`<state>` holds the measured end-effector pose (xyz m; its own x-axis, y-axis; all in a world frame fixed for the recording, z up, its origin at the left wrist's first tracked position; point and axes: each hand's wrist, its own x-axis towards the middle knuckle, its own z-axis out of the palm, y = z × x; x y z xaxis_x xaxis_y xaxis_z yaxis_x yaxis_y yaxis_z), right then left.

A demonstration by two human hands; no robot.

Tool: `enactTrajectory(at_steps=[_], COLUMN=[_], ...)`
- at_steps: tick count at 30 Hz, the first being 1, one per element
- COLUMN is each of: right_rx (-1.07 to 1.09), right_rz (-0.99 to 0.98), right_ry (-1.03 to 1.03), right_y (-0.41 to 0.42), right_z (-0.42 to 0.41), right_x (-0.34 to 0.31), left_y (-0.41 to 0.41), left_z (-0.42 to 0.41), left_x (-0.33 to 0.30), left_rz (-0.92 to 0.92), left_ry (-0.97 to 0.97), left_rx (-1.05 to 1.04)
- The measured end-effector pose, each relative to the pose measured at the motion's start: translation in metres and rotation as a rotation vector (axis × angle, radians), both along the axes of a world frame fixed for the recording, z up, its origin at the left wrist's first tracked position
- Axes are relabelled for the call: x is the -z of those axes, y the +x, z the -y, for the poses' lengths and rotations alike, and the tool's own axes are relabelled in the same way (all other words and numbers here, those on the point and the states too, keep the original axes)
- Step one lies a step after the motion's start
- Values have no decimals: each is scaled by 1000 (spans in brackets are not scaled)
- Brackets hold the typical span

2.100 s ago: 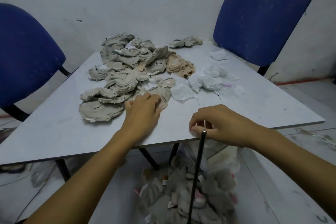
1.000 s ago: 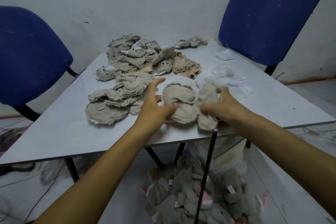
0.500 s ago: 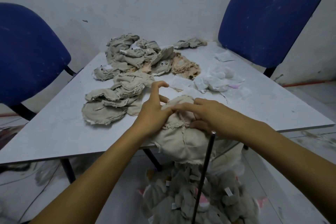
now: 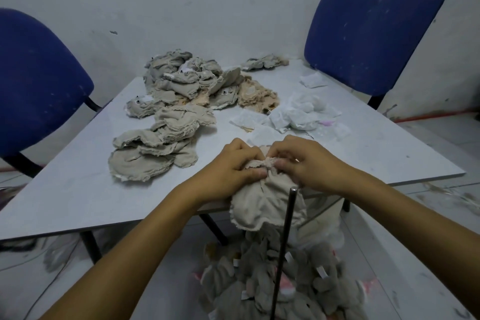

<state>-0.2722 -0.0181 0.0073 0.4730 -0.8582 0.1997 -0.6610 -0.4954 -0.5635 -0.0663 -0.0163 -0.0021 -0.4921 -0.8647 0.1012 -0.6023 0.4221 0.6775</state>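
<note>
Both my hands meet at the near edge of the table [image 4: 78,189] on one beige fabric piece [image 4: 265,205]. My left hand [image 4: 231,166] grips its gathered top edge with curled fingers. My right hand [image 4: 306,161] pinches the same gathered edge from the right. The rest of the piece hangs down over the table edge like a small pouch. A thin dark metal rod [image 4: 284,249] stands upright in front of it, just below my right hand.
Flat beige fabric pieces [image 4: 155,150] lie stacked left of my hands, a bigger grey heap [image 4: 187,80] sits further back, white pieces [image 4: 301,114] to the right. Two blue chairs [image 4: 374,23] flank the table. Finished grey pieces [image 4: 272,280] fill a heap on the floor below.
My hands picked a beige piece off the table, worked it between them, and drew it back to the near edge, where it now hangs over with its top bunched.
</note>
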Motion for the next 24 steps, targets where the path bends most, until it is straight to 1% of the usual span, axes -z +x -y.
enactTrajectory(at_steps=[3, 4, 5, 7, 8, 10, 11, 12, 14, 15, 16, 19, 21, 22, 24], right_rx=[-112, -136, -148, -155, -150, -103, -73, -60, -77, -88, -98, -169, -188, -183, -166], right_rz=[-42, -70, -129, -204, -171, -18, 41, 68, 88, 105, 128, 176, 200, 197, 168], right_ry=[177, 216, 223, 147, 107, 90, 105, 124, 166, 186, 197, 231, 251, 209, -7], right_y=[0, 0, 1, 6, 9, 8, 4, 1, -3, -4, -4, -7, -11, -14, -20], right_z=[-7, -10, -11, -14, -15, -13, -12, -10, -8, -8, -8, -13, -21, -23, -28], right_x=[-7, -8, -8, -5, -3, -4, -3, -4, -3, -4, -4, -4, -7, -9, -17], left_y=[-1, -1, -2, -3, -4, -6, -5, -4, 1, 3, 4, 3, 0, -2, -7], left_z=[0, -1, -2, -6, -9, -11, -12, -12, -12, -12, -11, -12, -13, -15, -23], left_x=[-3, -3, -4, -7, -8, -11, -13, -15, -19, -19, -18, -19, -24, -27, -33], left_rz=[-4, -38, -88, -183, -228, -290, -261, -182, 38, 118, 153, 81, 73, 79, 59], left_ry=[62, 66, 71, 94, 117, 155, 154, 147, 133, 117, 77, -84, -168, -205, -285], left_rx=[-25, -36, -49, -66, -64, -36, -11, 12, 56, 74, 89, 87, 80, 90, 124])
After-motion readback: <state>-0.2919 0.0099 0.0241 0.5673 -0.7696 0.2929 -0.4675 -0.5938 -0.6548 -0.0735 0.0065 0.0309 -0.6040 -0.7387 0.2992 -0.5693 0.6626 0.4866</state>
